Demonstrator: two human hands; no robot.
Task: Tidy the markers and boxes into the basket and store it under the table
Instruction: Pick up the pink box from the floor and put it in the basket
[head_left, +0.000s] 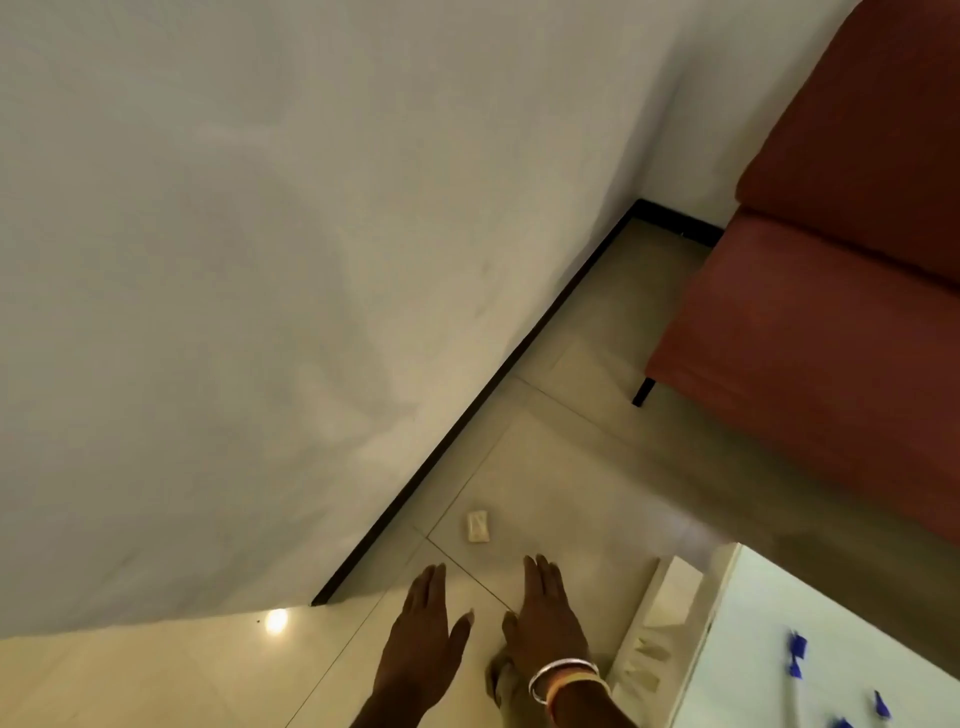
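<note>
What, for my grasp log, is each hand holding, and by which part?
Nothing is held. The left hand and the right hand are both open and flat, stretched out over the floor.

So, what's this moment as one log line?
left hand: open, empty | right hand: open, empty | white item: on floor | table: lower right

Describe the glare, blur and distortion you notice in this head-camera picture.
Head view: a glare spot shines off the glossy floor; blue pieces on the white table are blurred; the wide lens slants the wall and black skirting; left hand and right hand look soft-edged.
</note>
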